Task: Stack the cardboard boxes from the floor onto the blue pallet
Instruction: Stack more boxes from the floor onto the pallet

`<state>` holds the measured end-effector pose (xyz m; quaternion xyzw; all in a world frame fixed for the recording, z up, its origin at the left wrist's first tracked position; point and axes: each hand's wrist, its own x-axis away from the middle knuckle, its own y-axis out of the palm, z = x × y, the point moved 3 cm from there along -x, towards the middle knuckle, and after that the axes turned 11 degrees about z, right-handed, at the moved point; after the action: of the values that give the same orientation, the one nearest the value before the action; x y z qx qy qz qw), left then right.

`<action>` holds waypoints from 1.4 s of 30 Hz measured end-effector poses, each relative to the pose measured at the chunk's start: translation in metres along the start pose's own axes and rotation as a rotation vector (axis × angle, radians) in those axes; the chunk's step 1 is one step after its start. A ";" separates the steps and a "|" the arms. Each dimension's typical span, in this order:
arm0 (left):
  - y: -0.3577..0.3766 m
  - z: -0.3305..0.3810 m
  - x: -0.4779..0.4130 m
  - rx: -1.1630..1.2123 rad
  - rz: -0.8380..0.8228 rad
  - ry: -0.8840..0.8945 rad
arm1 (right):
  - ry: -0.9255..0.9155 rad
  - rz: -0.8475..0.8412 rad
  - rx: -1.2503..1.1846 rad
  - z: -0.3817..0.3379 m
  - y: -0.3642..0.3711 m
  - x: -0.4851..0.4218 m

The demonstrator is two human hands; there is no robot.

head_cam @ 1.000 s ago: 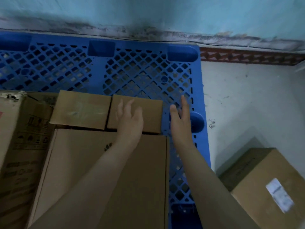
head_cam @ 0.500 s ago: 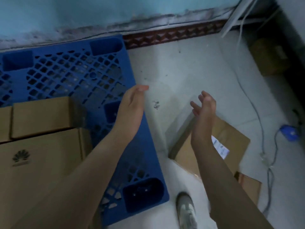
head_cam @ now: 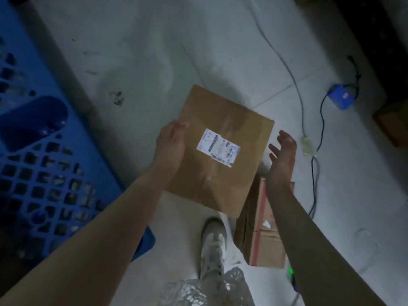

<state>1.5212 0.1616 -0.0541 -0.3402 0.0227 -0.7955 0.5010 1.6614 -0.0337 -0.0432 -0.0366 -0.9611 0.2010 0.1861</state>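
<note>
A flat cardboard box (head_cam: pixel 223 182) with a white shipping label lies on the pale floor in the middle of the view. My left hand (head_cam: pixel 171 144) is pressed against its left edge, fingers curled at the rim. My right hand (head_cam: pixel 283 155) hovers just off its right edge, fingers spread and not touching it. A second cardboard box (head_cam: pixel 265 244) with red tape lies partly under the first, at the lower right. The blue pallet (head_cam: pixel 33 151) fills the left side; only its bare lattice corner shows.
My pale shoe (head_cam: pixel 213 246) stands just below the labelled box. A grey cable (head_cam: pixel 287 62) runs across the floor to a connector, and a small blue device (head_cam: pixel 341 99) lies at the right. Another brown box (head_cam: pixel 395 122) sits at the right edge.
My view has swung right, from the stacked pallet down to the floor. Both hands have dropped to the labelled box, the left one reaching its edge.
</note>
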 end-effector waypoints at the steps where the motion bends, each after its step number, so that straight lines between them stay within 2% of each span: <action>1: 0.014 -0.009 -0.010 -0.026 -0.003 -0.003 | 0.021 0.005 0.006 0.014 -0.001 -0.012; 5: 0.052 -0.040 -0.050 -0.111 0.050 -0.091 | 0.129 0.054 0.029 0.079 0.007 -0.061; 9: 0.069 -0.069 -0.080 -0.357 0.011 -0.026 | 0.270 0.006 0.069 0.141 0.023 -0.082; 13: 0.073 -0.087 -0.087 -0.476 0.097 -0.042 | 0.221 -0.015 0.156 0.154 0.041 -0.090; 17: 0.068 -0.082 -0.085 -0.409 0.133 -0.133 | 0.179 -0.057 0.176 0.145 0.045 -0.092; 26: 0.019 -0.035 -0.050 -0.309 0.206 -0.133 | 0.013 -0.189 0.204 0.056 0.051 -0.074; 32: -0.038 0.024 -0.004 -0.230 0.284 -0.058 | -0.061 -0.287 0.169 -0.024 0.040 -0.028; 37: -0.122 0.087 0.044 -0.236 0.398 0.037 | -0.121 -0.314 0.110 -0.109 0.030 0.039; 42: -0.241 0.137 0.092 -0.236 0.568 0.081 | -0.203 -0.399 0.079 -0.195 0.041 0.141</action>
<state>1.3855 0.2487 0.1894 -0.3440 0.2289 -0.6285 0.6590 1.6034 0.0972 0.1545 0.1820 -0.9544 0.2004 0.1259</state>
